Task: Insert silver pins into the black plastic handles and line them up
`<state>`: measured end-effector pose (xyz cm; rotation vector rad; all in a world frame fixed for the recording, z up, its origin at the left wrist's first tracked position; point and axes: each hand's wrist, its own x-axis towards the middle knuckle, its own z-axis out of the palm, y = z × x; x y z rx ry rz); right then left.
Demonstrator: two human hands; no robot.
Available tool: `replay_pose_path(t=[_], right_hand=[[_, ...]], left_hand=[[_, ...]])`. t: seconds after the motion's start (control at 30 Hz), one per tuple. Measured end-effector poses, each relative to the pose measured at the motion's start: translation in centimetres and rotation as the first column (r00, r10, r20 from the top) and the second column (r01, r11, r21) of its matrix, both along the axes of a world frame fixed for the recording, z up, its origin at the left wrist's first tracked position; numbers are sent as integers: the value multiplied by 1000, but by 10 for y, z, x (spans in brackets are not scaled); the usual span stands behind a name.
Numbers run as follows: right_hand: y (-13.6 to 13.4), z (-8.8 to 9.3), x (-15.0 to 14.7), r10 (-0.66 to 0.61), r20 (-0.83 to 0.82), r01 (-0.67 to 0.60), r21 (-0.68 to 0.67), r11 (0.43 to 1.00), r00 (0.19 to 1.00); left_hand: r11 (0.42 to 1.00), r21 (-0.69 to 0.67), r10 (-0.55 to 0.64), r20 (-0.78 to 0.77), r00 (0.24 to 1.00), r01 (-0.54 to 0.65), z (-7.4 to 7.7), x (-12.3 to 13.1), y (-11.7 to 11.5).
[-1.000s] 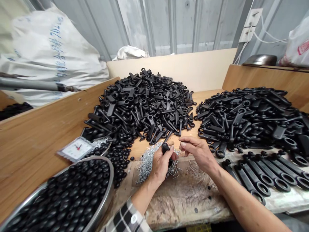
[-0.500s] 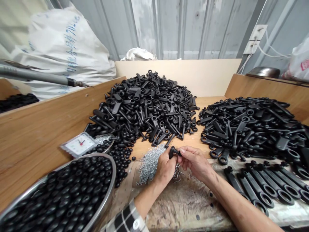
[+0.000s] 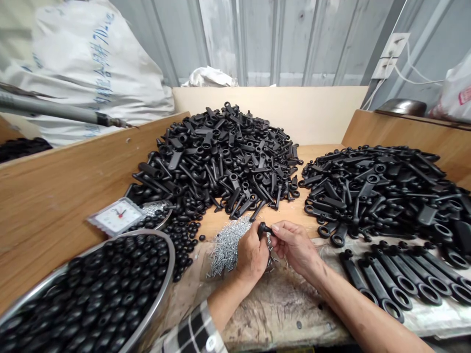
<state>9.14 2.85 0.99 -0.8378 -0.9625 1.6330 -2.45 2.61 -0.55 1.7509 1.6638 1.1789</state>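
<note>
My left hand grips a small black plastic part just above a heap of small silver pins on the bench. My right hand meets it from the right, thumb and forefinger pinched at the end of the same black part; whether a pin is between those fingers I cannot tell. Right behind the hands rises a big pile of short black handle pieces.
A steel bowl full of black round caps stands at the lower left, with a small white clock behind it. At right lies a second heap of longer black handles and a row of laid-out handles. Wooden walls enclose the bench.
My right hand has closed in from the right and now pinches at the end of the black part. The part has turned from upright to pointing sideways.
</note>
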Motion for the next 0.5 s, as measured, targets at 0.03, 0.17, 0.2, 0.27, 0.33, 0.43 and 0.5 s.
replay_pose_path(t=[0.03, 0.17, 0.2, 0.27, 0.33, 0.43, 0.5], right_hand=[[0, 0, 0, -1, -7, 1, -15, 1000, 1000], [-2, 3, 0, 5, -34, -9, -127, 992, 999], [-2, 4, 0, -2, -34, -3, -149, 989, 999], [-3, 6, 0, -16, -29, 11, -179, 984, 999], [-3, 7, 1, -20, -24, 14, -204, 979, 1000], [-4, 10, 2, -6, -39, -5, -259, 966, 999], [-5, 11, 2, -3, -56, -13, -279, 960, 998]], left_hand=[[1000, 22, 14, -40, 999, -13, -1, 0, 0], [985, 173, 64, -229, 971, -24, -7, 1, 1], [977, 213, 74, -275, 958, -14, -9, 1, 1], [958, 286, 95, -350, 932, 9, -11, 0, 2], [935, 353, 122, -394, 911, 28, -12, -2, 3], [901, 429, 152, -442, 884, 59, -11, -4, 3], [887, 455, 167, -467, 868, 74, -11, -3, 3]])
